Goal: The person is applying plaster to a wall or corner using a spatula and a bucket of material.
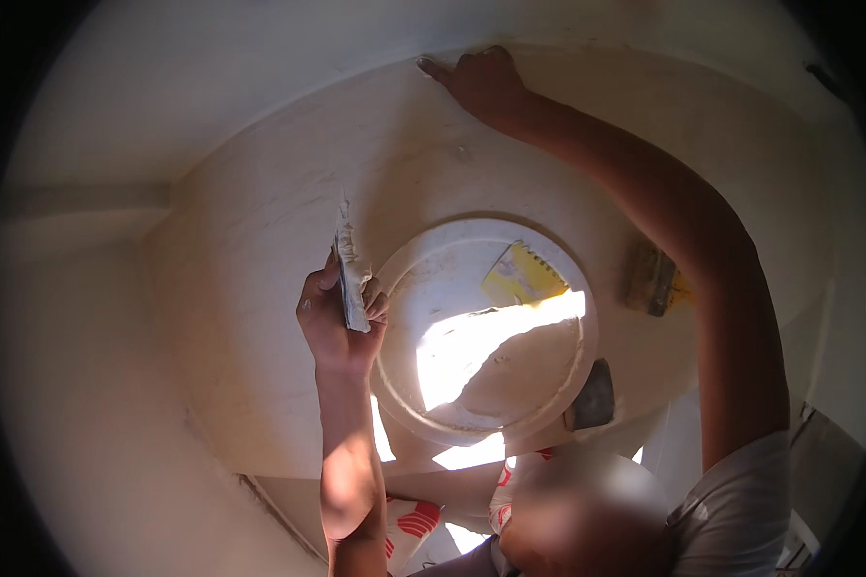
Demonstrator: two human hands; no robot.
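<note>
My left hand (342, 322) is closed round a flat scraper (354, 313), seen nearly edge-on, with thick white putty heaped along one side. Below it stands a round white bucket lid (390, 380), smeared with dried putty. At the far edge of a pale, smudged panel (279, 202), my right hand (486, 87) reaches across to the seam with the white wall. One finger stretches left and touches that seam, its tip whitish; the other fingers look bent. The right hand seems to hold nothing.
A yellow toothed spreader (527, 276) lies on the lid, part in bright sunlight. To its right is a wide-bladed tool (649, 279) with a yellowish handle, partly behind my right arm. A dark grey rounded piece (595, 394) sits by the lid. Red-and-white socked feet (416, 524) show below.
</note>
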